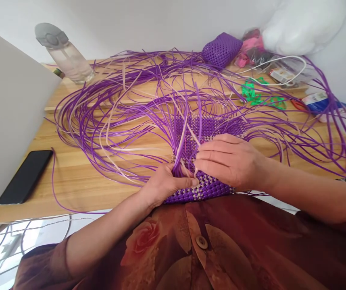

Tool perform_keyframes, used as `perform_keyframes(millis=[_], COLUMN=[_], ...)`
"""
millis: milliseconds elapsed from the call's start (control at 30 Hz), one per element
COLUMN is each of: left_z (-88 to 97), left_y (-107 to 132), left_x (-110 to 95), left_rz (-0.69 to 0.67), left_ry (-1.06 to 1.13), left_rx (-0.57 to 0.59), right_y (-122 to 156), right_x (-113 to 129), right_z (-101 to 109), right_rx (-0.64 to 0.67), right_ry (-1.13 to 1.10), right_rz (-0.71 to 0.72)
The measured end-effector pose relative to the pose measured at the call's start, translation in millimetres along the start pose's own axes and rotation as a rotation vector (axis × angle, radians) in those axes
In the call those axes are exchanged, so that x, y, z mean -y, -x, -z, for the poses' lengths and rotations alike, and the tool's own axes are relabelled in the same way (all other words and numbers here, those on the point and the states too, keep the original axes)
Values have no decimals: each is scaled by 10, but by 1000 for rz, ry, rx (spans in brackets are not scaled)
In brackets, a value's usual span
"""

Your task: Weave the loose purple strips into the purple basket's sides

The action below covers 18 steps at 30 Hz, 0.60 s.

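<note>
The woven panel (212,129), a purple and cream checkered mat, lies at the near edge of the surface (79,181), directly under both of my grips, and its near border hangs off toward my lap. My left hand (163,183) sits at the panel's near left corner. Its grip is closed narrow, with the thumb laid flat along the weave and the fingers pinching a bundle of purple strands (100,104) that rises from just above them. My right hand (227,161) rests palm down on the panel just beside the left one, fingertips almost meeting. Its grip is narrow too, with the fingers drawn together on a cream strand (190,125) that runs up and away from the fingertips. From the panel's far edge, beyond both grips, the loose purple strands fan out in wide loops over the surface, sweeping left of the left grip and right of the right one, with a few pale ones mixed in. Well off to the left of the left grip, a black phone (24,176) lies flat near the surface's edge. Far beyond that grip stands a clear bottle (67,54) with a grey lid. Far beyond the right grip I can see a purple woven pouch (221,49), a tangle of green cord (253,93), a white cable (282,60) and, behind them against the wall, a white bag (303,24).
</note>
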<state>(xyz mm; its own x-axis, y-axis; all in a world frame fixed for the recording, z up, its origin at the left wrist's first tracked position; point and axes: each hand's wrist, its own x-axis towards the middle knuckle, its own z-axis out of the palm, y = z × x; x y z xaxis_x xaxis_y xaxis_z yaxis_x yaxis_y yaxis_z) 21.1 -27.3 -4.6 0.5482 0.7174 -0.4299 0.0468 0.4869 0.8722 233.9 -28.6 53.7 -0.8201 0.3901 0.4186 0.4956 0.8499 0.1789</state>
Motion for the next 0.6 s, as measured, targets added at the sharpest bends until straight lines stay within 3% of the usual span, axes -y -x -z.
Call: perform_keyframes(millis=[100,167,433,600], left_z=[-3,-6,-33,-29], left_y=[-12,-17,-4,-4], left_x=[11,21,40,75], left_rz=[-4,-16,-10,-17], left_ry=[17,28,102,83], left_rx=[17,21,-39,-74], right_y=[6,1,5,-50], right_x=[169,266,371,339], right_z=[24,10,-51,105], right_rx=[243,335,269,405], right_ry=[-249,-330,-80,-45], right_rz=[-347,-506,-369,-406])
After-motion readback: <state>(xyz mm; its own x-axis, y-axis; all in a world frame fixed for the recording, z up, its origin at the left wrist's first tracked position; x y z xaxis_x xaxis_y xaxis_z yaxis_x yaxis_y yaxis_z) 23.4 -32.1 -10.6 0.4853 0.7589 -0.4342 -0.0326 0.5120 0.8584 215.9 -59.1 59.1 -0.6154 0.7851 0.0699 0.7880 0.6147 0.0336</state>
